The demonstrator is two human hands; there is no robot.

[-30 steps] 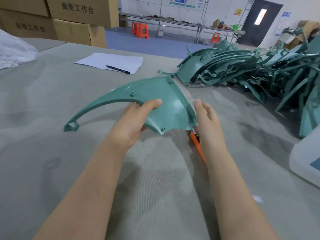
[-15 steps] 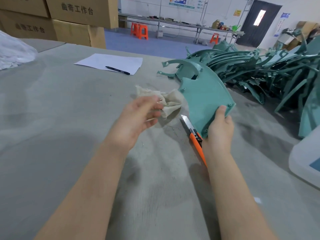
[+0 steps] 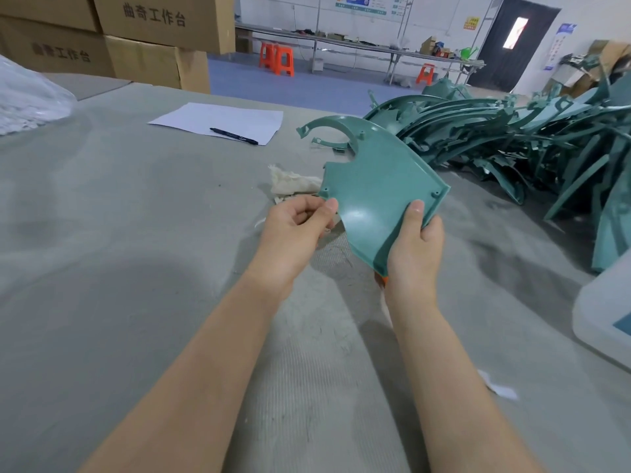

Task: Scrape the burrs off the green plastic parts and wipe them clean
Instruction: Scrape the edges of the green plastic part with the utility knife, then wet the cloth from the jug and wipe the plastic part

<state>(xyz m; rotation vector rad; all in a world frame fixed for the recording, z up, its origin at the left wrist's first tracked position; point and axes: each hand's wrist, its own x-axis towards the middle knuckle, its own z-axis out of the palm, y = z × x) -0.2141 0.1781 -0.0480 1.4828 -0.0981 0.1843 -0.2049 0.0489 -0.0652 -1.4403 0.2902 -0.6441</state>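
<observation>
My right hand [image 3: 415,247] grips a curved green plastic part [image 3: 379,186] by its near right corner, thumb on top, holding it tilted above the table with its hooked arm pointing away. My left hand [image 3: 295,227] is curled just left of the part, thumb tip at the part's left edge. It seems to hold the near end of a beige cloth [image 3: 293,184], which trails on the table behind it; loose threads show on both sides of the hand. Only an orange tip of the utility knife [image 3: 384,280] shows on the table under the part.
A large pile of green parts [image 3: 512,138] fills the table's right side. A paper sheet [image 3: 222,119] with a black pen [image 3: 234,136] lies farther back. Cardboard boxes [image 3: 153,35] and a plastic bag [image 3: 27,100] stand at the left; a white container [image 3: 601,319] sits at the right edge.
My left hand let go of the part and took the cloth. My right hand swung the part up and right, then tilted it back toward me, covering most of the knife.
</observation>
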